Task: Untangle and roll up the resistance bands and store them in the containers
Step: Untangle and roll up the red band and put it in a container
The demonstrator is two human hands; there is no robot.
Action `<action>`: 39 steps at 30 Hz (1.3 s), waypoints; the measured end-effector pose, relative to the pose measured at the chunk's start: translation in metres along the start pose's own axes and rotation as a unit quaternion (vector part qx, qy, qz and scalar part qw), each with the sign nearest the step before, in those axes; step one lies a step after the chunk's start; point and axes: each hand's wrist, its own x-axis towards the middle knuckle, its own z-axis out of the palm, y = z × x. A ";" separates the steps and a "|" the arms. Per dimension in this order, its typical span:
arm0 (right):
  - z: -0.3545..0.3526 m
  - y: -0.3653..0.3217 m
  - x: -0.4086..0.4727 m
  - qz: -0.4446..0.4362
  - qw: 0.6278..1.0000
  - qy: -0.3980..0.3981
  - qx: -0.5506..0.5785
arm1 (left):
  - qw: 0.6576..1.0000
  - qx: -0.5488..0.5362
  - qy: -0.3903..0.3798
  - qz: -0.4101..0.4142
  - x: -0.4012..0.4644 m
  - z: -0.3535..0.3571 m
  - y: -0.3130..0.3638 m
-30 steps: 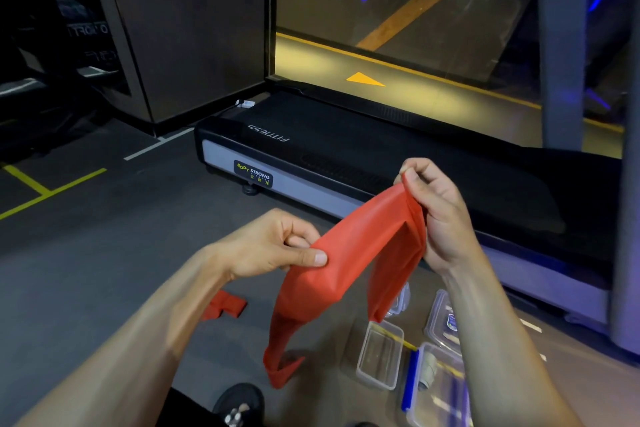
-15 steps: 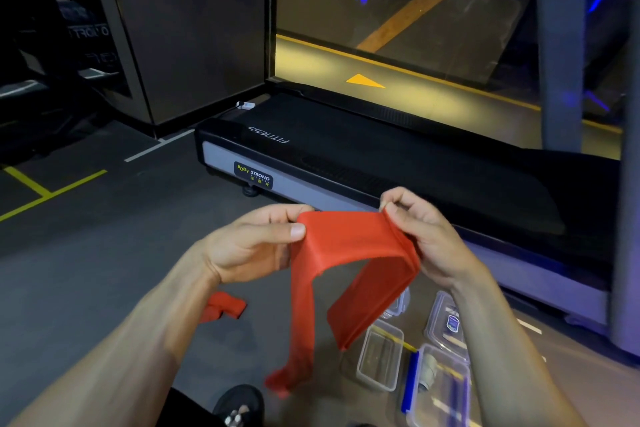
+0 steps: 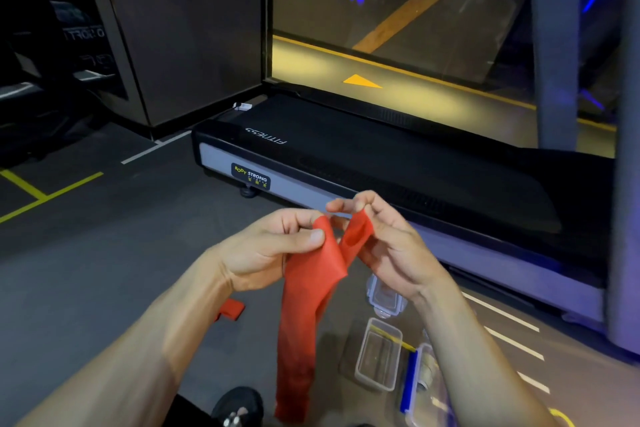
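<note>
Dark gym flooring [image 3: 104, 263] with yellow and white line markings spreads under the scene, and a black treadmill [image 3: 398, 177] lies across it just beyond the hands. Half a second back the red band [image 3: 311, 288] was stretched wide between the two hands; now the hands have come close together, so the top of the band is gathered into a narrow fold and the rest hangs straight down toward the floor beside a black shoe [image 3: 239, 404]. The left hand [image 3: 273, 250] pinches the band's upper edge between thumb and forefinger. The right hand [image 3: 388, 246] holds the other upper fold, which drapes over its fingers, while its forefinger sticks out free. My reading is that the untangling of this band is about done and the hands are setting up the first turn of the roll, since the band hangs flat without visible knots. A second red band [image 3: 230, 309], already bundled small, lies on the floor to the left, not yet stored. Down to the right sit clear plastic containers [image 3: 379, 355], one open and apparently empty, another with a blue clip edge partly hidden by the right forearm, and one more just below the right wrist.
</note>
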 end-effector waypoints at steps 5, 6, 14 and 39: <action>0.017 -0.003 0.004 -0.001 0.999 -0.021 -0.050 | 0.996 0.080 0.043 -0.025 -0.001 -0.005 -0.003; 0.018 -0.003 0.005 0.001 0.996 -0.020 -0.089 | 0.995 0.087 0.045 -0.026 -0.001 -0.006 -0.003; 0.016 -0.003 0.005 0.007 0.926 -0.015 -0.377 | 0.984 0.160 0.059 -0.047 -0.003 -0.012 -0.001; -0.006 -0.032 -0.001 -0.086 0.977 0.169 -0.100 | 0.951 0.285 0.093 -0.076 0.000 -0.009 -0.008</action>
